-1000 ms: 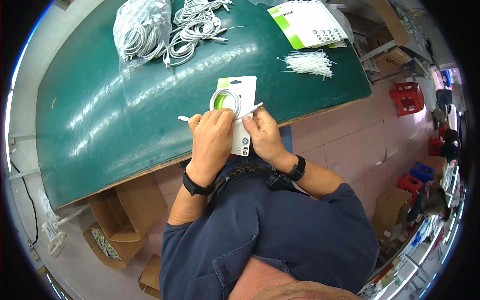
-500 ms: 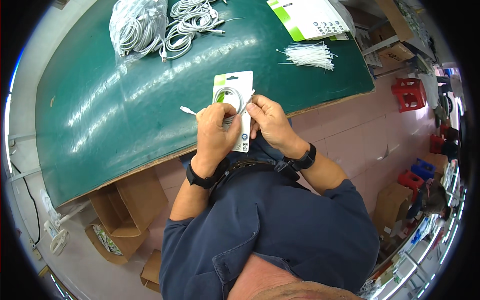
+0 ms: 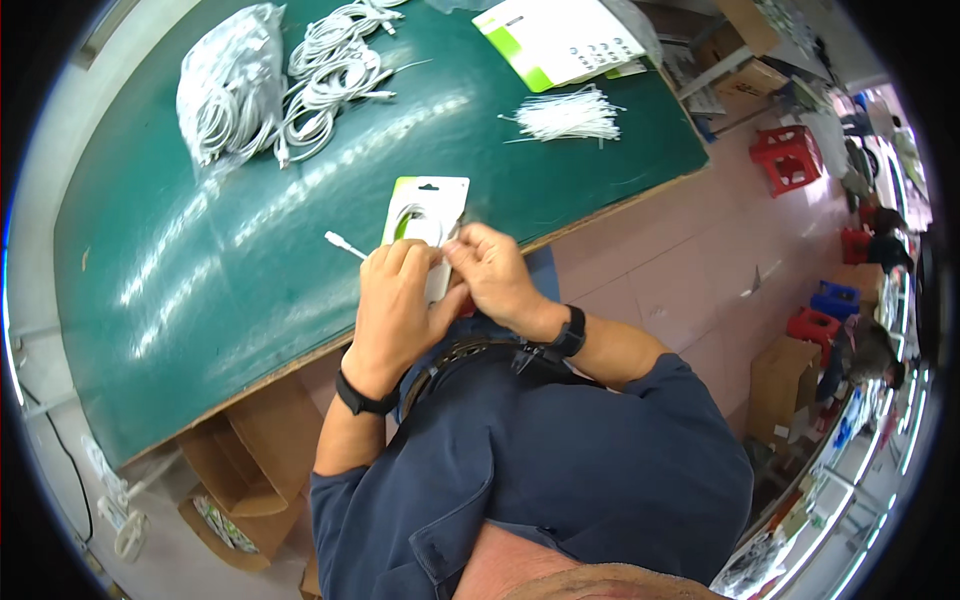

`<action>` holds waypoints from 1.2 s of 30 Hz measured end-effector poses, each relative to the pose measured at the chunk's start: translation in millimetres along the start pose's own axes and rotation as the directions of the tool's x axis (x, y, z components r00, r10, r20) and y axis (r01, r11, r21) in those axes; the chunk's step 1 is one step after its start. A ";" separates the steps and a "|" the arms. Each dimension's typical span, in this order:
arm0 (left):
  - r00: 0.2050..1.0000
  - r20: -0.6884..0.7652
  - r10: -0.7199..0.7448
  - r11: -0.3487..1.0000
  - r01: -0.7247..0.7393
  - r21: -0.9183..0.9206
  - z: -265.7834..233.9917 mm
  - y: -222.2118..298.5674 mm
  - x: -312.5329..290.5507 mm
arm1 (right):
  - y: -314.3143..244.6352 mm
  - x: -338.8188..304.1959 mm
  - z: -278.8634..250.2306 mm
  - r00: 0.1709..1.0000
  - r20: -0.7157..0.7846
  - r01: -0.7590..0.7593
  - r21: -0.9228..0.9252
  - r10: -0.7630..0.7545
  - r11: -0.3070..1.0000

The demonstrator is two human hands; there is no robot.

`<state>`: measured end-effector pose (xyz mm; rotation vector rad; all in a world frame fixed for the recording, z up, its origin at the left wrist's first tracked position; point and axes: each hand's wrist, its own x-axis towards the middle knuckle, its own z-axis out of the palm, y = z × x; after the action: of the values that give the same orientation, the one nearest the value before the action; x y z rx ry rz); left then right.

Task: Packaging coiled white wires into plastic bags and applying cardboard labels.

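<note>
Card: stiff, flat, white w/ green at far-L; rounded corners, dark hang slot cut in far end; being held at table's near edge, in front of torso.
Coil: pale grey-white cable, smooth jacket, looped into a ring, lying on card face; near part being hidden by fingers.
Plug: white cable end, sticking out past L hand, over the table.
L hand: fingers bent, side by side, pressing over coil's near part against card; tips mostly hidden.
R hand: thumb + index tips meeting at card's R edge; can't tell what's btwn them.
Table: green, glossy, streaked w/ light glare; raw wood-coloured edge.
Bag: clear crinkled plastic, bulging w/ grey cables, sitting far L.
Loose cables: grey looped bundles, lying tangled just R of bag.
Ties: thin white plastic strips, fanning in a heap, far R.
Card stack: flat white/green cards, overlapping, lying beyond ties.
In the way: both hands covering card's near half; table btwn hands + supplies lying bare.
Axis: card's long side running near–far, leaning slightly R at far end; slot end pointing far; plug pointing L + far.
</note>
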<state>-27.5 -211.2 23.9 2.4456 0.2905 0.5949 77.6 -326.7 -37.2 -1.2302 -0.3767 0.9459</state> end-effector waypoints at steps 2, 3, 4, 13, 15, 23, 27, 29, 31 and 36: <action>0.999 0.017 0.030 0.998 -0.031 0.056 -3.4 5.0 -3.1 | 4.8 -1.3 0.3 1.000 0.000 0.003 -0.059 -0.003 0.998; 0.999 0.044 0.020 0.995 -0.024 0.096 -2.6 3.8 -5.2 | 5.8 -1.2 0.1 1.000 0.014 -0.003 -0.113 0.004 0.994; 0.998 0.070 0.007 0.990 -0.017 0.137 -1.6 2.0 -6.8 | 4.0 -1.3 -1.5 1.000 0.028 -0.009 -0.166 0.014 0.986; 0.993 -0.104 -0.049 0.995 0.057 0.082 -21.2 -11.2 -4.4 | -98.0 23.8 -157.0 0.726 0.041 0.315 -0.907 -0.687 0.278; 0.992 -0.114 -0.052 0.996 0.060 0.066 -21.4 -11.8 -5.9 | -110.5 34.1 -188.6 0.642 0.126 0.217 -0.976 -0.756 0.021; 0.986 -0.143 -0.083 0.994 0.092 0.057 -20.7 -12.5 -4.7 | -113.1 63.3 -206.9 0.669 0.397 0.318 -0.917 -0.628 -0.241; 0.986 -0.143 -0.086 0.994 0.093 0.048 -19.9 -12.0 -5.7 | -107.5 74.7 -221.3 0.635 0.438 0.337 -0.898 -0.636 -0.281; 0.986 -0.148 -0.079 0.996 0.085 0.035 -19.7 -12.2 -6.4 | -110.5 77.3 -225.6 0.544 0.405 0.360 -0.904 -0.735 -0.232; 0.985 -0.149 -0.081 0.996 0.087 0.034 -19.6 -12.1 -6.7 | -113.3 78.4 -227.6 0.495 0.385 0.376 -0.903 -0.779 -0.208; 0.985 -0.152 -0.081 0.996 0.086 0.027 -20.2 -12.9 -8.8 | -121.6 74.1 -227.4 0.508 0.123 0.401 -0.909 -0.852 0.108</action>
<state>-45.7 -193.7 27.7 2.4110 0.4649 0.7447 330.3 -415.3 -19.2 -1.8884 -1.0385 -0.5358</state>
